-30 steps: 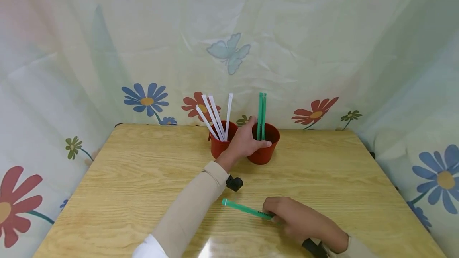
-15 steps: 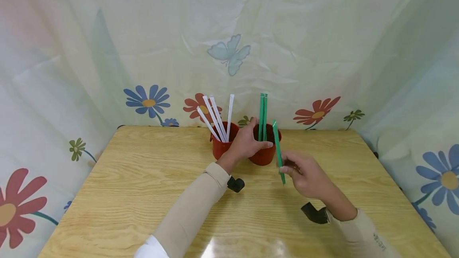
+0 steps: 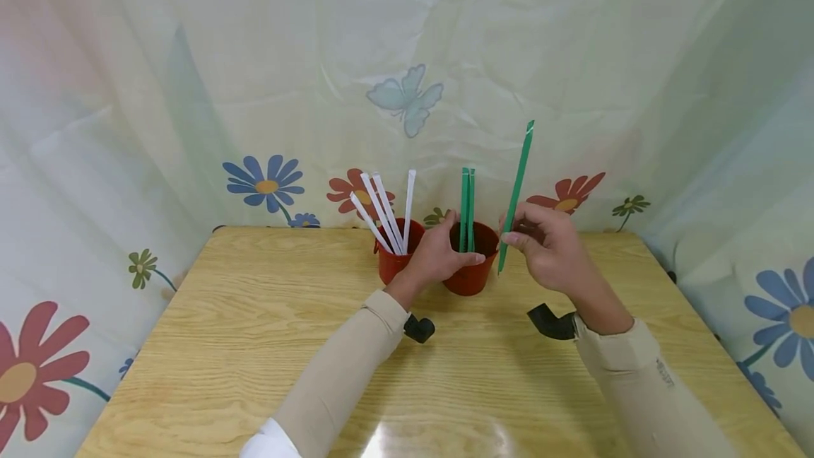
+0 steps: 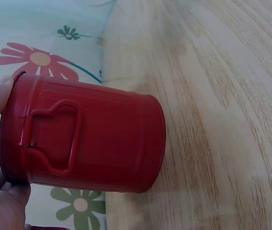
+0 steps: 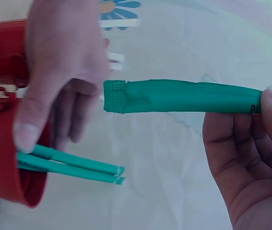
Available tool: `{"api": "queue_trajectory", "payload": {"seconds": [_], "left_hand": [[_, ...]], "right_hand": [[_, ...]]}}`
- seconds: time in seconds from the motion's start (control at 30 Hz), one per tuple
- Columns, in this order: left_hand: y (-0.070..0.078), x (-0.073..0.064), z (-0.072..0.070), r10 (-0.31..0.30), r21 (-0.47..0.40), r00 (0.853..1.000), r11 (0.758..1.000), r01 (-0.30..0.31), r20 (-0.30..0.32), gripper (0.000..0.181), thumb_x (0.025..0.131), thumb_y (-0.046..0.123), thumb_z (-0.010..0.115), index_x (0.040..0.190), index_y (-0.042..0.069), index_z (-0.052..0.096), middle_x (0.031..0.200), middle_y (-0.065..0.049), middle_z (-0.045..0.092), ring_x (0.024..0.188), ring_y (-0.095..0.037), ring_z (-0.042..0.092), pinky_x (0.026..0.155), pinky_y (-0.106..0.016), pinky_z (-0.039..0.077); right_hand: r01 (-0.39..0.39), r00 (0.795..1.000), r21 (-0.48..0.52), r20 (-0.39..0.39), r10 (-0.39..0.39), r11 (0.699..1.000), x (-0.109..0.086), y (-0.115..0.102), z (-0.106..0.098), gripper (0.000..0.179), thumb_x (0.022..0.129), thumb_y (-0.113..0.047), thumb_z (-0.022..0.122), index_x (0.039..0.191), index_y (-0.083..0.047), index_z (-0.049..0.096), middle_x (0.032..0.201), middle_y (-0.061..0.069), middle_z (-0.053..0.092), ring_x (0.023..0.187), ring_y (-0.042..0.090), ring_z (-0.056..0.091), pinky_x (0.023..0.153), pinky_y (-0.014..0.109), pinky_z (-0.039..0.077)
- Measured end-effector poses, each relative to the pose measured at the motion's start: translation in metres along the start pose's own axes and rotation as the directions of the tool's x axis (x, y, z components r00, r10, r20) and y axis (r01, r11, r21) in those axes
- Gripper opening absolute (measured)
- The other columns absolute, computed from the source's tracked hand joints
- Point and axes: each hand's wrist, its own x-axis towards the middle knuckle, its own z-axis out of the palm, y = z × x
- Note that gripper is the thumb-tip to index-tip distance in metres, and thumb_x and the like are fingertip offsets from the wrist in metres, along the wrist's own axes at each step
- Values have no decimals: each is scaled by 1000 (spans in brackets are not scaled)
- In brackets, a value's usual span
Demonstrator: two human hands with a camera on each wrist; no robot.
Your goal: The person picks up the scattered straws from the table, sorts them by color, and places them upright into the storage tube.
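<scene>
My left hand grips the rim of the right-hand red bucket, thumb on one side and fingers on the other. Two green paper-wrapped straws stand upright inside it. In the left wrist view this small bucket shows a folded wire handle. Beside it my right hand pinches another green wrapped straw between thumb and fingers, tilted slightly right, its lower end just right of the rim. The right wrist view shows the held straw's crimped end and dark printing partly under the thumb.
A second red bucket stands just left, holding several white wrapped straws; my left forearm partly covers it. Both buckets are near the back of the wooden table, before a flowered curtain. Black wrist cameras stick out below both hands.
My right hand has lifted the green straw from low over the table, turned it from lying flat to upright, and brought it beside the right-hand bucket. My left hand stays on the rim.
</scene>
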Motion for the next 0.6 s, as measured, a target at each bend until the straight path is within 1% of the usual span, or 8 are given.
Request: {"api": "queue_trajectory", "payload": {"seconds": [0.07, 0.17, 0.3, 0.43, 0.6], "left_hand": [[0, 0, 0, 0, 0, 1000, 1000, 0, 2, 90, 81, 35, 81, 152, 11, 31, 144, -7, 53, 126, -27, 57, 109, -40, 47], [0, 0, 0, 2, -2, 1000, 1000, -2, 4, 88, 81, 34, 81, 151, 11, 32, 141, -7, 55, 125, -28, 57, 108, -40, 48], [0, 1, 0, 4, 6, 1000, 1000, -4, -2, 84, 81, 34, 81, 148, 12, 35, 137, -7, 57, 121, -27, 59, 106, -40, 50], [-1, 1, 1, 14, 4, 1000, 1000, -14, -5, 78, 82, 34, 81, 144, 13, 38, 133, -6, 59, 118, -27, 60, 103, -39, 51], [-1, 1, 1, 40, -11, 999, 999, -40, -1, 69, 83, 33, 80, 137, 13, 42, 125, -7, 62, 113, -27, 61, 99, -37, 53]], "right_hand": [[-16, 1000, 12, -17, 17, 1000, 6, -1, 0, 20, 85, 22, 56, 84, 4, 62, 78, 8, 61, 65, 8, 59, 62, 16, 51], [-53, 998, 14, -39, 53, 999, 13, -1, -1, 17, 87, 20, 56, 83, 5, 62, 78, 6, 62, 68, 8, 59, 64, 15, 52], [-112, 992, -42, -59, 110, 993, 20, 1, -2, 10, 89, 15, 57, 87, 6, 63, 79, 9, 63, 70, 6, 58, 67, 12, 50], [-180, 982, -90, -76, 173, 980, 25, 7, -2, 6, 92, 9, 58, 92, 6, 63, 83, 15, 65, 72, 5, 57, 70, 10, 49], [-251, 966, -110, -93, 242, 962, 29, 22, 1, 6, 94, 4, 59, 93, 7, 64, 89, 19, 67, 79, 5, 60, 75, 8, 49]]}}
